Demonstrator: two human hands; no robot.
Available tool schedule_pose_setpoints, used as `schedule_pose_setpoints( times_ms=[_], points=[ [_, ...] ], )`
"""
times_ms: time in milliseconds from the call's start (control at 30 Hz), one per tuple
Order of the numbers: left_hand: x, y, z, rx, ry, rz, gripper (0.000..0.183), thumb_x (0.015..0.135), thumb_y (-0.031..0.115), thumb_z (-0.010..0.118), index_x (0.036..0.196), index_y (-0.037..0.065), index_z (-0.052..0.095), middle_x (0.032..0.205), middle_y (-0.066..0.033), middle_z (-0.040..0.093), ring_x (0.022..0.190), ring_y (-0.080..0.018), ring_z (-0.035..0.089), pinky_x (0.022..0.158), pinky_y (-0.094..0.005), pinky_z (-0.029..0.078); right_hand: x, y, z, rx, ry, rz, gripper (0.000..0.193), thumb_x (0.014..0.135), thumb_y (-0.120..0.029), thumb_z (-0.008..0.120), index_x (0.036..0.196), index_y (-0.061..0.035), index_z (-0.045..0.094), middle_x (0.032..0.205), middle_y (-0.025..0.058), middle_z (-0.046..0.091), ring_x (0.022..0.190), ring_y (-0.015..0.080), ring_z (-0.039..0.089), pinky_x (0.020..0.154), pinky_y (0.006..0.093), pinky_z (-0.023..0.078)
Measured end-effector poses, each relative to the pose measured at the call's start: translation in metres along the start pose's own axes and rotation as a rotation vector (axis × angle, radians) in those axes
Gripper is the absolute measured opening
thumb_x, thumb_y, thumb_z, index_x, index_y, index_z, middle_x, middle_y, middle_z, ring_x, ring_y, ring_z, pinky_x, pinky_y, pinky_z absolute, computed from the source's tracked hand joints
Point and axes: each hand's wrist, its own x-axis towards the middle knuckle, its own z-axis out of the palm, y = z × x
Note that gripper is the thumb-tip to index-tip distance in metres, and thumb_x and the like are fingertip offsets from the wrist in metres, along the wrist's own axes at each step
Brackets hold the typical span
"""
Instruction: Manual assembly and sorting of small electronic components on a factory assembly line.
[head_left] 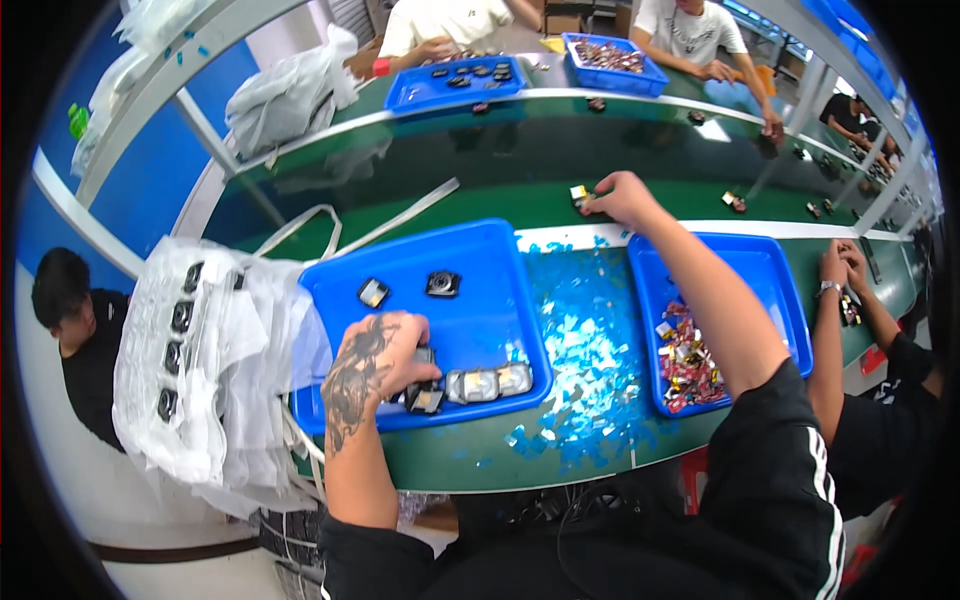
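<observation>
My left hand (372, 360), tattooed on its back, reaches into the large blue tray (450, 245) with its fingers curled on a small black-and-grey part (425, 357). Just below those fingers lies another black part (425, 400), beside a row of clear-topped grey parts (490, 382). Farther back in that tray sit a black part with a round lens-like face (442, 284) and a silver-faced one (373, 293). Over the green belt (500, 190), my right hand (630, 200) is stretched forward, its fingertips pinching a small part with a yellow-and-white top (580, 197).
Blue film scraps (590, 360) litter the bench between the trays. A second blue tray (770, 260) on the right holds many reddish parts (688, 365). White bubble-wrap sheets (215, 370) with black parts are stacked left. Co-workers sit opposite and at right.
</observation>
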Motion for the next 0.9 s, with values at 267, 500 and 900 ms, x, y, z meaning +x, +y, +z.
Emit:
schedule_pose_setpoints(
  times_ms=[267, 500, 900],
  points=[
    [0.017, 0.001, 0.000, -0.098, 0.097, 0.106, 0.031, 0.078, 0.025, 0.075, 0.089, 0.004, 0.055, 0.088, -0.0122, 0.065, 0.086, -0.0317, 0.063, 0.073, -0.0416, 0.049, -0.029, 0.024, -0.093, -0.109, 0.204, -0.114, 0.027, 0.078, -0.027, 0.074, 0.092, -0.0040, 0.072, 0.084, 0.0137, 0.071, 0.081, 0.0285, 0.069, 0.076, 0.0371, 0.054],
    [0.033, 0.045, 0.001, -1.107, 0.223, 0.029, 0.015, 0.093, 0.008, 0.061, 0.107, 0.003, 0.060, 0.074, -0.0015, 0.058, 0.060, -0.0065, 0.052, 0.052, -0.0222, 0.040, -0.103, 0.109, -0.194, -0.532, 0.156, 0.014, 0.019, 0.079, -0.021, 0.071, 0.088, -0.0046, 0.073, 0.084, 0.0165, 0.071, 0.082, 0.0312, 0.069, 0.074, 0.0387, 0.054],
    [0.027, 0.080, 0.034, -1.786, -0.071, -0.017, 0.024, 0.095, 0.007, 0.057, 0.116, 0.002, 0.047, 0.102, -0.0207, 0.064, 0.092, -0.0313, 0.070, 0.077, -0.0339, 0.059, -0.143, 0.108, -0.121, -0.310, 0.101, -0.178, 0.019, 0.078, -0.011, 0.075, 0.090, -0.0003, 0.064, 0.076, 0.0120, 0.069, 0.071, 0.0234, 0.068, 0.065, 0.0351, 0.052]
  ],
)
